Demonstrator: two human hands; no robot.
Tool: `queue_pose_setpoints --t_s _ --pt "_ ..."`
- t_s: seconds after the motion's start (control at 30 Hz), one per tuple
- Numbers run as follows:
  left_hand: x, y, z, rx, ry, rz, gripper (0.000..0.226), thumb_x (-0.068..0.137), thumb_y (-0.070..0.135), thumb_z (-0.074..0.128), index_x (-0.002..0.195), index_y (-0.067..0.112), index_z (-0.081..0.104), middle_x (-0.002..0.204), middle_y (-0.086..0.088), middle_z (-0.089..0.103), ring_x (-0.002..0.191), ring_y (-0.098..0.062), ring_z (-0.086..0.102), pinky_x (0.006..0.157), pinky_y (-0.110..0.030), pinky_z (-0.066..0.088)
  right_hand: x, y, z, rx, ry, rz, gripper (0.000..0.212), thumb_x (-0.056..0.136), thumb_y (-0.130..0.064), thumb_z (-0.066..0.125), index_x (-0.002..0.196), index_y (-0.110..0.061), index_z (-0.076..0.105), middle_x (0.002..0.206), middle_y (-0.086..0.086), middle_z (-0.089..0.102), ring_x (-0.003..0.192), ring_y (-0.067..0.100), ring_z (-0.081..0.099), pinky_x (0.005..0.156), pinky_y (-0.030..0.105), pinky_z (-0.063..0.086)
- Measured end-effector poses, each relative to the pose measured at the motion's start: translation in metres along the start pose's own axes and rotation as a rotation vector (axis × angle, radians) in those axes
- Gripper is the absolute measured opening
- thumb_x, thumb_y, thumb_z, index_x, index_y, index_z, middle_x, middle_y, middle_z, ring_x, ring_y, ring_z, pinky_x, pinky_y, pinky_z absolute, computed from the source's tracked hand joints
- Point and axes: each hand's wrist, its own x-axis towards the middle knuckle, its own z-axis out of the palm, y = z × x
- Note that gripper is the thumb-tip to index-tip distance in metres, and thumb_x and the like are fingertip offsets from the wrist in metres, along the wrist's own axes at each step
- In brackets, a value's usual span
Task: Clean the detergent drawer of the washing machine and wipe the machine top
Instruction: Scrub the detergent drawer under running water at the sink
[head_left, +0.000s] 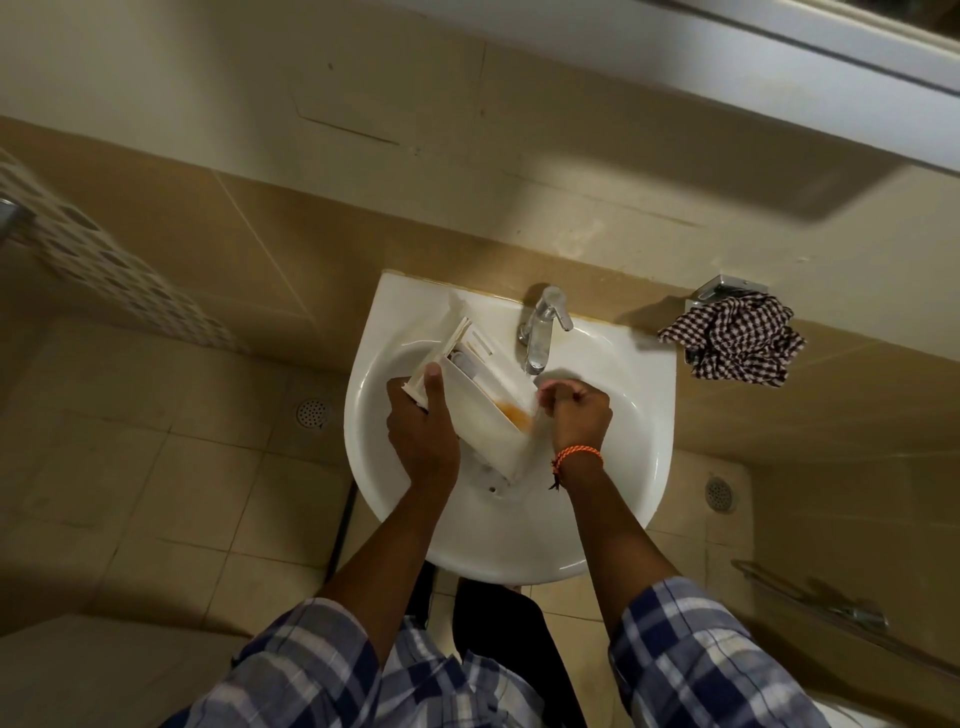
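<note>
The white detergent drawer (480, 387) lies tilted inside the white washbasin (631, 364), under the chrome tap (543, 332). An orange-brown stain shows in the drawer's near compartment. My left hand (423, 431) grips the drawer's left end, thumb on its top edge. My right hand (576, 410) is curled at the drawer's right edge, fingers bent in against the stained compartment; whether it holds anything is hidden. A thin stream runs from the tap beside it.
A checked cloth (735, 340) hangs on a chrome wall holder right of the basin. Floor drains (313, 412) sit in the beige tiles on both sides. A metal rail (810, 603) runs at lower right. A white shelf crosses the top right.
</note>
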Motion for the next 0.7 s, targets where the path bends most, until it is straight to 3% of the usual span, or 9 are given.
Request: queue_pose_setpoints --t_s 0.07,0.13,0.17,0.27,0.4,0.57,0.7 --pt "0.001 0.000 -0.002 -0.009 0.023 -0.021 0.020 0.100 0.065 0.058 0.112 0.050 0.057 0.100 0.019 0.072 0.093 -0.008 0.075 0.079 -0.053 0.067 -0.004 -0.003 -0.005 -0.192 0.043 -0.122 0.026 0.093 -0.002 0.058 0.089 -0.013 0.082 0.087 0.007 0.078 0.088 0.027 0.072 0.082 0.020 0.048" --pt "0.000 0.001 -0.003 -0.053 0.029 -0.090 0.008 0.102 0.058 0.059 0.107 0.054 0.056 0.098 0.018 0.071 0.091 -0.007 0.074 0.075 -0.054 0.067 -0.004 -0.005 -0.008 -0.307 0.013 -0.220 0.022 0.095 -0.003 0.061 0.099 -0.012 0.081 0.099 0.008 0.078 0.097 0.027 0.071 0.087 0.019 0.044" --pt "0.000 0.002 -0.003 -0.082 0.026 -0.139 0.008 0.104 0.054 0.060 0.112 0.054 0.057 0.101 0.017 0.071 0.092 -0.008 0.073 0.075 -0.054 0.067 -0.004 -0.007 -0.010 -0.376 -0.015 -0.262 0.021 0.096 -0.005 0.062 0.102 -0.012 0.080 0.103 0.009 0.077 0.100 0.027 0.070 0.090 0.022 0.046" --pt "-0.004 0.003 -0.004 -0.183 -0.031 -0.361 0.046 0.103 0.056 0.060 0.143 0.034 0.058 0.120 0.002 0.072 0.107 -0.023 0.073 0.069 -0.055 0.067 -0.004 -0.014 -0.013 -0.684 -0.062 -0.354 0.026 0.100 -0.017 0.059 0.115 -0.015 0.079 0.111 0.013 0.075 0.107 0.032 0.067 0.095 0.037 0.052" --pt "-0.018 -0.004 -0.004 -0.290 -0.067 -0.596 0.051 0.102 0.060 0.057 0.144 0.030 0.059 0.125 -0.007 0.071 0.108 -0.032 0.073 0.057 -0.043 0.064 -0.009 -0.028 -0.020 -1.001 -0.082 -0.408 0.033 0.100 -0.024 0.054 0.126 -0.021 0.074 0.115 0.011 0.075 0.116 0.032 0.063 0.105 0.043 0.038" --pt "-0.031 -0.013 0.001 -0.385 -0.091 -0.824 0.050 0.102 0.062 0.057 0.132 0.023 0.061 0.115 -0.015 0.074 0.096 -0.035 0.075 0.055 -0.043 0.063 -0.016 -0.045 -0.024 -1.242 -0.049 -0.469 0.025 0.098 -0.018 0.051 0.112 -0.012 0.071 0.103 0.012 0.074 0.104 0.033 0.064 0.105 0.043 0.032" --pt "-0.034 -0.027 0.004 -0.437 -0.139 -0.922 0.065 0.100 0.066 0.056 0.140 0.015 0.058 0.118 -0.021 0.073 0.100 -0.039 0.075 0.061 -0.044 0.065 -0.025 -0.057 -0.023 -1.331 -0.056 -0.563 0.024 0.096 -0.010 0.047 0.102 -0.010 0.070 0.093 0.012 0.072 0.100 0.034 0.061 0.102 0.044 0.034"
